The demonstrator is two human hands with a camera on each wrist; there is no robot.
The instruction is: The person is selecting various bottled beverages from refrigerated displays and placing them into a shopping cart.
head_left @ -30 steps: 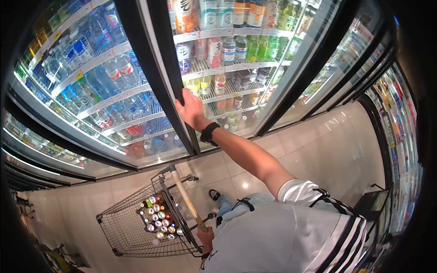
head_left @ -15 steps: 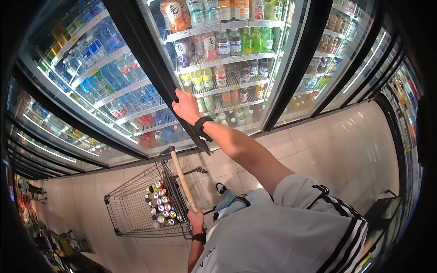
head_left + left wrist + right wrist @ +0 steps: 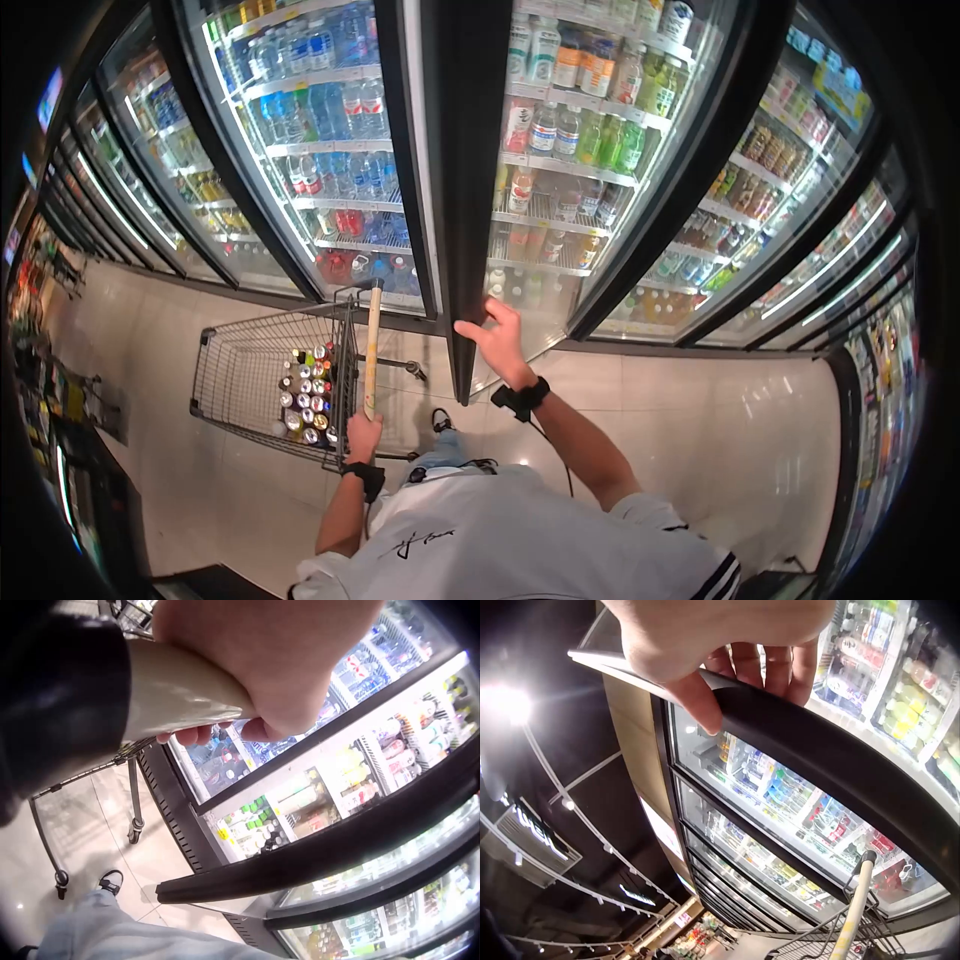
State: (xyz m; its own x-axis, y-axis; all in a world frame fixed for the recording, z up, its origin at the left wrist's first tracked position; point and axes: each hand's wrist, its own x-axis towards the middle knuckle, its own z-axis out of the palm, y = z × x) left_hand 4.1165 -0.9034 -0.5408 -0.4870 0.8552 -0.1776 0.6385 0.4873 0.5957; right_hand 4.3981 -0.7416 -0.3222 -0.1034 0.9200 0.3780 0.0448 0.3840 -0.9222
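Note:
My right hand [image 3: 500,340] holds the black edge of an open glass fridge door [image 3: 465,200]. In the right wrist view, its thumb lies on the near side of the frame and its fingers reach behind it. Lower left, my left hand [image 3: 362,438] grips the end of the pale handle [image 3: 372,350] of a wire shopping cart [image 3: 240,375]. The left wrist view shows those fingers curled round the handle. Inside the cart, several cans and bottles [image 3: 310,400] stand bunched near the handle end.
Lit shelves behind the open door carry rows of drinks, among them green bottles [image 3: 610,142]. A neighbouring fridge [image 3: 345,150] on the left holds water bottles. More closed doors line both sides. Pale floor tiles [image 3: 690,430] run along the fridges, with packed shelves [image 3: 890,400] at far right.
The door has swung outward toward me, its edge now pointing nearly at the camera. My right hand has come lower and closer with it. The cart and left hand have shifted left in view.

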